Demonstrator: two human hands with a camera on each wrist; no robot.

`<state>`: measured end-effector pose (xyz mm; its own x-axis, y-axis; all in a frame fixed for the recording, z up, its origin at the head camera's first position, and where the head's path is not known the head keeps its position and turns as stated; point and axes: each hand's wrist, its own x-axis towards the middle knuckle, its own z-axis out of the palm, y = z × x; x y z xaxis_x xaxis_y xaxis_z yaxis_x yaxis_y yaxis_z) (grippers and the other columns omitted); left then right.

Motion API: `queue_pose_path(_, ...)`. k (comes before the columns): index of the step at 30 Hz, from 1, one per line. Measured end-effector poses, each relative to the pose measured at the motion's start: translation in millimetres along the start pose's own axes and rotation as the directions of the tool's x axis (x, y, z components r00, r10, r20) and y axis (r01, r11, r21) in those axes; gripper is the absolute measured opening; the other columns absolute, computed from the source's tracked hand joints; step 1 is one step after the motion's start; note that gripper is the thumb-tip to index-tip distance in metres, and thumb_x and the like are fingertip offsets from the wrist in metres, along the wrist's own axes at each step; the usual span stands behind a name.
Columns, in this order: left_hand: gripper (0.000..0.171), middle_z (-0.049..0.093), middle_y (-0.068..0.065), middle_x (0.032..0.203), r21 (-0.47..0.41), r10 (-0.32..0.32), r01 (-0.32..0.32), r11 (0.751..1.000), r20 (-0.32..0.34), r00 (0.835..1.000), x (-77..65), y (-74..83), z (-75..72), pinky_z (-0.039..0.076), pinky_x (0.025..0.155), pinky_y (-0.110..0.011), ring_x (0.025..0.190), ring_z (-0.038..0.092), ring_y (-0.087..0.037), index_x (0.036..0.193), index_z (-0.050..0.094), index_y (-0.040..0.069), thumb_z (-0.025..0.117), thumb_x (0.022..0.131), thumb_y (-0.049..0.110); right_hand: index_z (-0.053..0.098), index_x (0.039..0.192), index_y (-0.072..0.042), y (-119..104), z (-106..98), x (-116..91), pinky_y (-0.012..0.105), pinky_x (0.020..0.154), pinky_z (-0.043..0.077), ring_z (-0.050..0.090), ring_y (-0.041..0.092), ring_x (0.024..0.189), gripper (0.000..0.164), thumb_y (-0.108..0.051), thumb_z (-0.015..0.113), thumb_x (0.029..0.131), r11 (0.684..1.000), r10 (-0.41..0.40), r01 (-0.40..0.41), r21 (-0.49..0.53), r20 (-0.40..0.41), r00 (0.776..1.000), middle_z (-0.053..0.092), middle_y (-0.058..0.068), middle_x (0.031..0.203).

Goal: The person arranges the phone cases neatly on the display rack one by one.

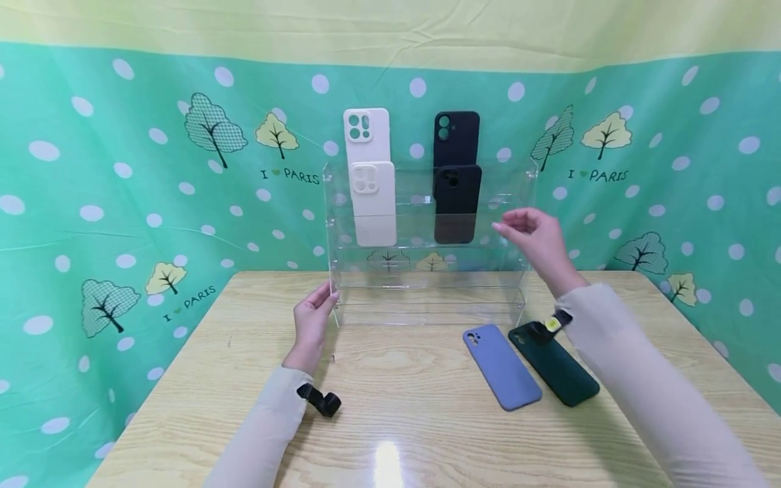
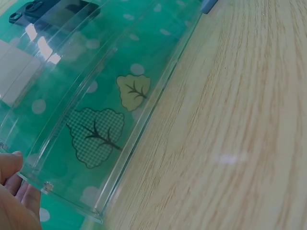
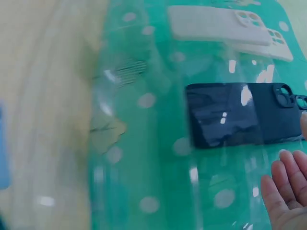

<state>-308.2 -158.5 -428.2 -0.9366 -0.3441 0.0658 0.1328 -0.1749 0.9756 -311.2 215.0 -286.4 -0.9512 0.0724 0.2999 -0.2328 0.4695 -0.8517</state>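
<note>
A clear acrylic display rack (image 1: pixel 427 298) with tiers stands on the table. Its left side panel is gripped low down by my left hand (image 1: pixel 314 322), thumb in front and fingers behind. Two white phone cases (image 1: pixel 375 203) lean in the upper tiers on the left, one behind the other. Two black phone cases (image 1: pixel 457 203) stand likewise to the right of them. My right hand (image 1: pixel 537 237) hovers beside the front black case, fingers loosely bent and holding nothing. In the right wrist view its fingertips (image 3: pixel 285 160) show just below that case (image 3: pixel 225 115).
On the table in front of the rack's right end lie a blue phone case (image 1: pixel 502 367) and a dark green one (image 1: pixel 558 369), side by side. A green dotted curtain (image 1: pixel 183 224) hangs behind the wooden table (image 1: pixel 390 393).
</note>
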Motion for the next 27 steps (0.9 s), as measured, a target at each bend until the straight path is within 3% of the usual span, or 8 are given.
queue_pose_path(5,0.037,0.061,-0.018,0.121,0.004,-0.011,0.011,1.0,-0.011,1.0,0.0,0.4,-2.1,0.052,0.082,-0.015,0.087,0.064,-0.001,0.121,0.058,-0.002,0.067,0.085,0.002,0.057,0.12,-0.009,36,-10,-25,0.029,0.082,0.048,0.055,0.016,0.1,0.056,-0.051,0.063,0.085,0.993,0.01,0.001,-0.121,0.092,0.996,0.062,0.009,0.116)
queue_pose_path(13,0.036,0.063,-0.016,0.117,-0.006,-0.008,0.007,1.0,-0.018,1.0,-0.6,-0.1,0.6,0.052,0.082,-0.016,0.089,0.065,-0.003,0.119,0.06,-0.002,0.067,0.084,0.0,0.052,0.126,0.001,98,-28,-62,0.009,0.074,0.049,0.054,-0.007,0.088,0.049,-0.033,0.062,0.091,0.989,-0.036,0.061,-0.134,0.181,0.983,0.06,0.019,0.116)
queue_pose_path(15,0.036,0.063,-0.017,0.118,-0.013,-0.003,0.003,1.0,-0.017,1.0,-0.8,-0.5,1.4,0.052,0.081,-0.015,0.088,0.065,-0.001,0.12,0.059,-0.003,0.066,0.085,-0.001,0.051,0.127,0.002,110,-32,-69,0.007,0.074,0.047,0.054,-0.007,0.09,0.05,-0.031,0.062,0.091,0.985,-0.027,0.061,-0.16,0.205,0.978,0.059,0.022,0.119)
queue_pose_path(19,0.036,0.062,-0.018,0.118,-0.012,0.002,-0.002,1.0,-0.019,1.0,-0.5,-1.5,1.9,0.052,0.079,-0.013,0.084,0.064,0.002,0.12,0.058,-0.004,0.066,0.085,-0.002,0.047,0.13,0.004,126,-40,-79,0.032,0.089,0.053,0.056,0.022,0.109,0.054,-0.03,0.063,0.091,0.976,0.037,0.029,-0.218,0.295,0.955,0.053,0.025,0.126)
queue_pose_path(22,0.036,0.063,-0.018,0.117,-0.01,0.003,-0.004,1.0,-0.021,1.0,-1.0,-1.3,1.7,0.053,0.079,-0.014,0.085,0.064,0.002,0.12,0.059,-0.004,0.067,0.084,-0.001,0.046,0.131,0.005,135,-42,-85,0.054,0.096,0.044,0.046,0.044,0.119,0.057,-0.03,0.065,0.09,0.973,0.079,0.008,-0.232,0.362,0.929,0.049,0.028,0.131)
queue_pose_path(27,0.037,0.062,-0.018,0.119,-0.004,0.004,-0.004,1.0,-0.018,1.0,-1.6,0.0,1.3,0.053,0.08,-0.015,0.085,0.063,0.002,0.12,0.059,-0.003,0.067,0.084,0.0,0.041,0.135,0.006,151,-38,-91,0.061,0.098,0.039,0.038,0.051,0.124,0.066,-0.031,0.067,0.088,0.972,0.118,-0.019,-0.235,0.415,0.902,0.043,0.032,0.135)
